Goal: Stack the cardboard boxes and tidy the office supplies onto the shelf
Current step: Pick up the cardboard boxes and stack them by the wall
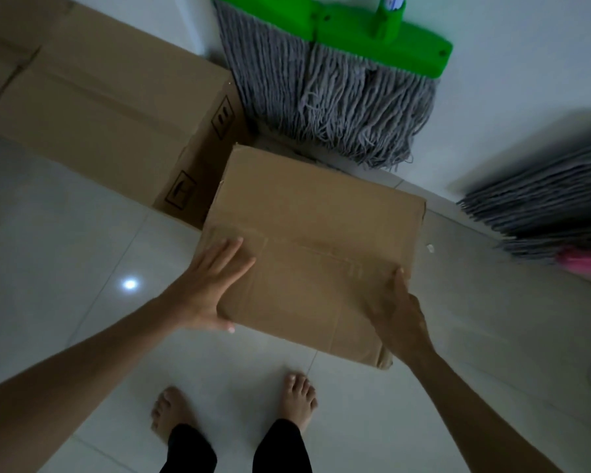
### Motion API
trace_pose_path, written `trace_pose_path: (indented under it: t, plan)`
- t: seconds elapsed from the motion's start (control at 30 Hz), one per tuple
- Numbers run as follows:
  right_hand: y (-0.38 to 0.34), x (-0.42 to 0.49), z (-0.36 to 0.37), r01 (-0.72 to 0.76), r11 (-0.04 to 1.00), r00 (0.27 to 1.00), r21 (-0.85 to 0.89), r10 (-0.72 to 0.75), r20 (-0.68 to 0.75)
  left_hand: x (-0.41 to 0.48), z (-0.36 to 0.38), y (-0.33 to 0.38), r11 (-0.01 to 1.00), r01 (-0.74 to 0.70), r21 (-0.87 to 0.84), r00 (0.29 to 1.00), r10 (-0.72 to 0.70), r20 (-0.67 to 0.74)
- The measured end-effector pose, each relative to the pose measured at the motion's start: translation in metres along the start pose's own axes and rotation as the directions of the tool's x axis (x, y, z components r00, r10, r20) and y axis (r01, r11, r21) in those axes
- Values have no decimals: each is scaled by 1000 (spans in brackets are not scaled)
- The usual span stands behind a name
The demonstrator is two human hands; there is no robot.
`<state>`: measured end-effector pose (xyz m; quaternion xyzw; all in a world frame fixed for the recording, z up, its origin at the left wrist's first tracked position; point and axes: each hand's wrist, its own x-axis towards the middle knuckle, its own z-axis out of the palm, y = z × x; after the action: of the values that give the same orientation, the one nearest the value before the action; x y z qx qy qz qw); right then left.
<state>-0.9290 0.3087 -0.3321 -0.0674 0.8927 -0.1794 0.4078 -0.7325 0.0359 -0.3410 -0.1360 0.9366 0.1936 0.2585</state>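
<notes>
Pale tiled floor (65, 233) meeting a white wall (509, 80), closed cardboard box (314, 233) just beside a larger carton (99, 107) and in front of a green mop (338, 97), left hand (209, 291) flat on its top with fingers straight, right hand (400, 312) clasping its near right corner, thumb on top.

Both arms are bare along all of their visible length, with no sleeve reaching the left hand (212, 288) or the right hand (400, 312). The trousers (191, 452) are black, with slim legs that end at the ankles. The left foot (171, 411) and right foot (299, 397) are bare.
</notes>
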Motion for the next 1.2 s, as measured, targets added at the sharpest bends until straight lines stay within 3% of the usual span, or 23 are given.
trace_pose_path:
  t: [0.27, 0.47, 0.63, 0.77, 0.93, 1.2]
  plan:
    - [-31, 29, -10, 46, 997, 999, -62, -46, 8, 14, -21, -14, 991, 14, 134, 997, -4, -71]
    - [-89, 71, -15, 44, 994, 999, -98, -46, -24, 40, -45, -33, 992, 127, -7, 964, -125, -236]
    - [-109, 83, -10, -22, 996, 999, -92, 19, -32, 50, -47, -44, 989, 140, -42, 959, -146, -243]
    - [-105, 78, -16, 8, 987, 1000, -161, -6, 9, 51, -53, -37, 979, 203, -15, 965, -203, -165]
    - [-122, 52, -26, 159, 933, 981, -323, -187, -57, 41, -80, -16, 944, 311, -113, 939, -323, -119]
    - [-193, -47, -52, 415, 843, 899, -341, -438, 11, -28, -156, 12, 924, 287, -252, 891, -354, -285]
